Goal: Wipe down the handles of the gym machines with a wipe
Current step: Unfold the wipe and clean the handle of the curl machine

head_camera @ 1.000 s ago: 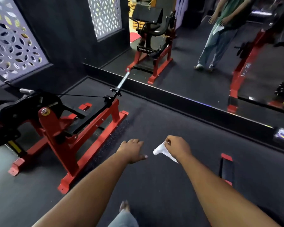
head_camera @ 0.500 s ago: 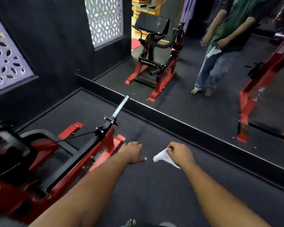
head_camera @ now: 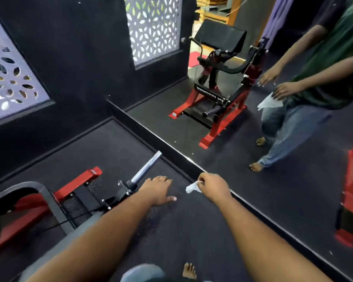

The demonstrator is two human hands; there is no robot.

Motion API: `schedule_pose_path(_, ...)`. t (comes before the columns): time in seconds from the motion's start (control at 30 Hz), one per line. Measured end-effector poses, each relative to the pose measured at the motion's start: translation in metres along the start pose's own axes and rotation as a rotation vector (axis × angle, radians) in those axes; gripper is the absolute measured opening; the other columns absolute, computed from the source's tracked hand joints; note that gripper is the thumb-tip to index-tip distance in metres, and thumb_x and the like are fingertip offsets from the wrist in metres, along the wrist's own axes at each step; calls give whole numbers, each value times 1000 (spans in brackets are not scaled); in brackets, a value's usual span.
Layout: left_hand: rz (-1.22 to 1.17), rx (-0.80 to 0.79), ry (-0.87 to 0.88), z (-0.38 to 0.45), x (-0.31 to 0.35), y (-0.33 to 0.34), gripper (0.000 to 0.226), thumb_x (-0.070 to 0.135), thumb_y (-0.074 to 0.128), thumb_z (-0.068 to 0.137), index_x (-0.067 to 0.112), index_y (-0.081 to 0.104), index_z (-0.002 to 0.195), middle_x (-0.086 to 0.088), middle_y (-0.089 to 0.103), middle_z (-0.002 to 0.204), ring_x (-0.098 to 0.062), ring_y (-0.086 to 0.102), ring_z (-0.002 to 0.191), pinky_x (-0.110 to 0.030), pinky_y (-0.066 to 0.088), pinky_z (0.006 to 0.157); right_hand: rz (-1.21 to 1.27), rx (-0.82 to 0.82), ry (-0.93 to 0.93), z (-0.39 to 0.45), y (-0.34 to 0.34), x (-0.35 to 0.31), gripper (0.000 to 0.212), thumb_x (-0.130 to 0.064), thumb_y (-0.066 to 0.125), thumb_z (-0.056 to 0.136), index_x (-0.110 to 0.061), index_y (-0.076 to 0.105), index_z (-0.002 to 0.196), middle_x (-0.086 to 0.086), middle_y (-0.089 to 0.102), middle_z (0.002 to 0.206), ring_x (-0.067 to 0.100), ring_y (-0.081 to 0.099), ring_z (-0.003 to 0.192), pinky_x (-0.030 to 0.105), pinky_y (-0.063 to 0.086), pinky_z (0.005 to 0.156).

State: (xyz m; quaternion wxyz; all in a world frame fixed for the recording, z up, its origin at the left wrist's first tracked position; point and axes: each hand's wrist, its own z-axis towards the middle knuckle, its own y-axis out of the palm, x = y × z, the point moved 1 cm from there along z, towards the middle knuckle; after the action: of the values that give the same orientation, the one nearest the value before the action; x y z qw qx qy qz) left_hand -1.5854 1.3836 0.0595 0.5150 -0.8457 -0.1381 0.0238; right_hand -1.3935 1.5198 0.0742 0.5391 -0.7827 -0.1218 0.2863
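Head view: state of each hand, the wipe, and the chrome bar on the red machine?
left hand: open, fingers relaxed, holding nothing, near the bar
right hand: pinching the wipe, held over the floor
wipe: crumpled, hanging from the right hand, touching no machine
chrome bar: bare, untouched by either hand
red machine: standing on the floor, at the left

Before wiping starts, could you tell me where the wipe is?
In the head view, the right hand pinches the white wipe just right of the open left hand.
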Motion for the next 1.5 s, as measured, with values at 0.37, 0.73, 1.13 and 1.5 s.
schedule_pose_path(0.37,-174,17,-175,182,-107,-77,89,75,48,92,23,26,161,-3,26,168,-25,26,154,-52,28,120,-93,-42,-216,262,-45,-43,16,-35,51,92,-29,65,97,-6,68,99,20,62,97,33,47,70)
schedule_pose_path(0.73,-361,42,-290,317,-214,-192,85,73,53,92,23,34,157,-5,37,161,-28,36,147,-50,35,115,-245,-49,-448,461,-101,-133,19,-38,53,95,-27,65,104,-2,68,106,22,60,108,33,45,75)
schedule_pose_path(1.13,-485,166,-474,371,-332,-226,89,71,51,94,23,21,163,-2,23,169,-26,25,154,-51,26,120,-400,-126,-698,604,-105,-261,21,-37,53,95,-25,66,107,-1,68,105,24,59,107,36,48,76)
schedule_pose_path(1.5,-769,301,-665,345,-494,-202,88,64,59,93,29,20,163,1,24,169,-28,29,152,-51,32,119,-326,-268,-964,671,-47,-449,17,-41,54,94,-30,66,99,-9,70,96,16,64,90,38,56,77)
